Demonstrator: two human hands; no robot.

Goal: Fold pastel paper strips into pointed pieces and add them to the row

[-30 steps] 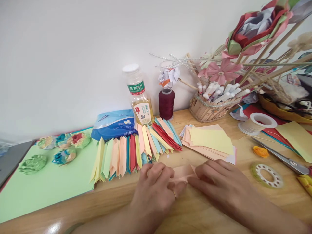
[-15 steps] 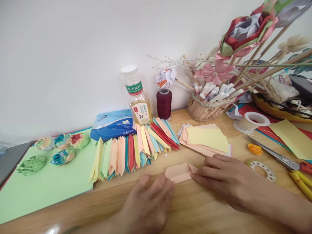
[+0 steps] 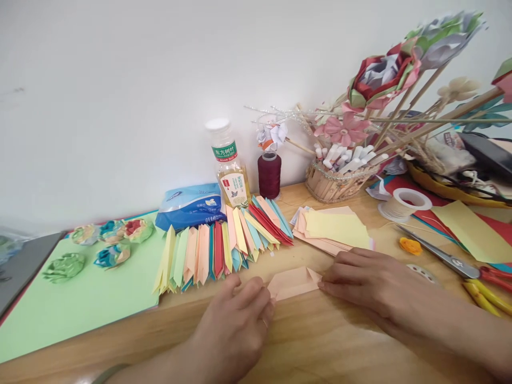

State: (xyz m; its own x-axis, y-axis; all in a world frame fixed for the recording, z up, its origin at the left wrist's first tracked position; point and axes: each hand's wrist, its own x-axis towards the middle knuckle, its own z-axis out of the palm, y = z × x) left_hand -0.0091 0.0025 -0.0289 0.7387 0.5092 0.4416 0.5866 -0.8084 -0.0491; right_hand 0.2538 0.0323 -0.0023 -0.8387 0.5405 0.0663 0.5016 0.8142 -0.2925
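Note:
A folded strip of peach paper (image 3: 293, 284) lies flat on the table between my hands, its corners turned in. My left hand (image 3: 236, 322) has its fingers curled together at the paper's left end, with the fingertips partly hidden. At the right end, the closed fingers of my right hand (image 3: 362, 280) press on the folded corner. Just behind my left hand stand several folded paper pieces (image 3: 218, 250) packed in a row, in many colours. A stack of cut yellow and peach paper (image 3: 336, 228) sits behind my right hand.
On the right are scissors (image 3: 452, 258), a white spool (image 3: 405, 204), an orange paper flower (image 3: 410, 245) and yellow-handled pliers (image 3: 482, 296). Behind stand a bottle (image 3: 231, 170), a maroon thread cone (image 3: 269, 176) and a wooden basket (image 3: 338, 184). Paper rosettes lie on green sheets (image 3: 88, 304) at left.
The view has shifted slightly. Both hands stay at the two ends of the peach paper, and its folds look much the same.

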